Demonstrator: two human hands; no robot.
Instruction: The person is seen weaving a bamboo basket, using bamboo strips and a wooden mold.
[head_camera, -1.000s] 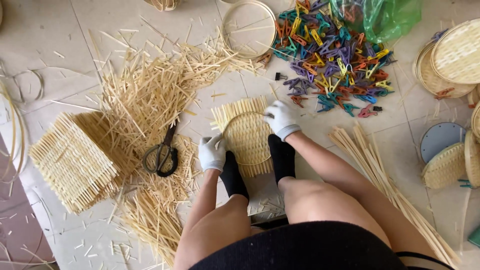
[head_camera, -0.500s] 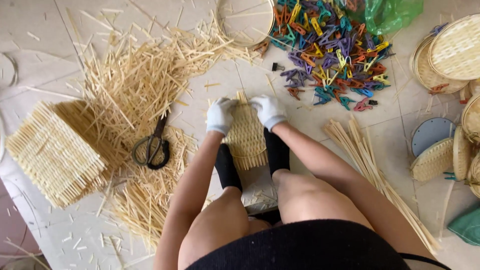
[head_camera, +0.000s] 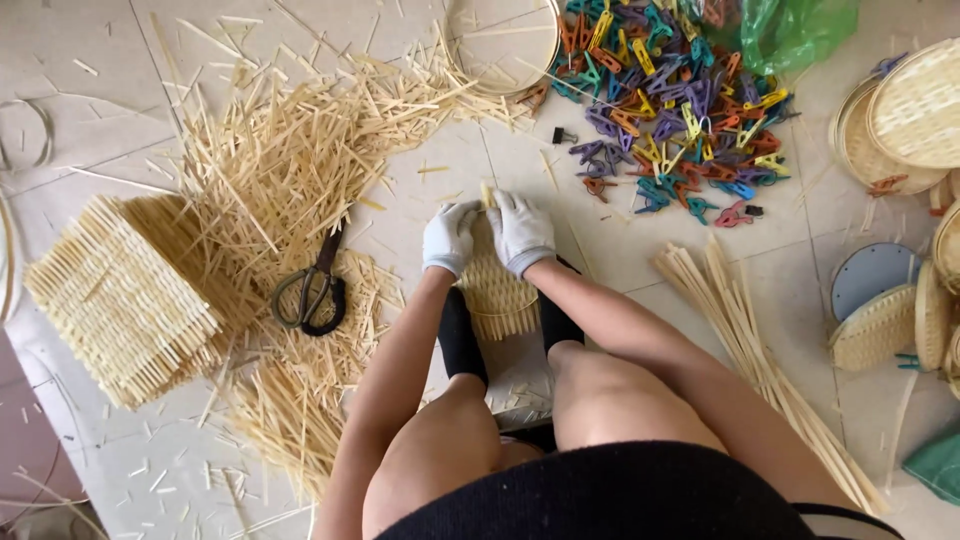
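The small woven bamboo mat (head_camera: 497, 285) is now pinched at its far edge by both gloved hands, the left hand (head_camera: 449, 238) and right hand (head_camera: 521, 232) brought close together, with scissors (head_camera: 313, 289) left of the grip and clothespins (head_camera: 668, 110) beyond it.
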